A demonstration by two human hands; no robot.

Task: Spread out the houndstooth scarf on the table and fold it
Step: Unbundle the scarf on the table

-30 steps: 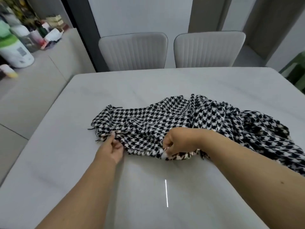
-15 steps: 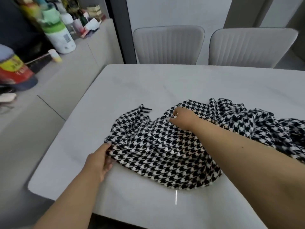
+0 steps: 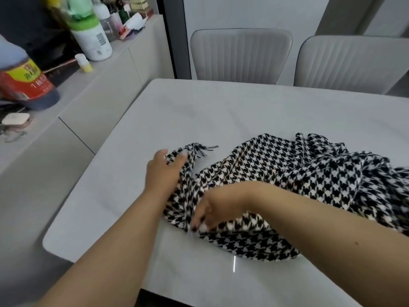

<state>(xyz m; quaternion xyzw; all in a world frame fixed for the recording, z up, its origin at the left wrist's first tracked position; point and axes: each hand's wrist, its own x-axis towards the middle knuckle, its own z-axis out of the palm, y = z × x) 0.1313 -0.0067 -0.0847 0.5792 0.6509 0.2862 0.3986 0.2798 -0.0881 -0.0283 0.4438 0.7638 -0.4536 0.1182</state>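
As the hands swapped places on the cloth, the scarf's left end was still being worked open.

While the left hand (image 3: pixel 162 173) had moved up from the near edge half a second before to lie with straight, open fingers on the fringed far-left corner of the houndstooth scarf (image 3: pixel 276 185), the right hand (image 3: pixel 209 214) had come back from the far edge and curled its fingertips round the near hem, pinching it. The scarf lay across the middle and right of the pale desk (image 3: pixel 221 111), its left part flatter than a second earlier but creased between the hands, its right part heaped in folds and running out of view. From where I stood, spreading looked only partly done and no folding had begun; that bunched right side would need drawing flat first.
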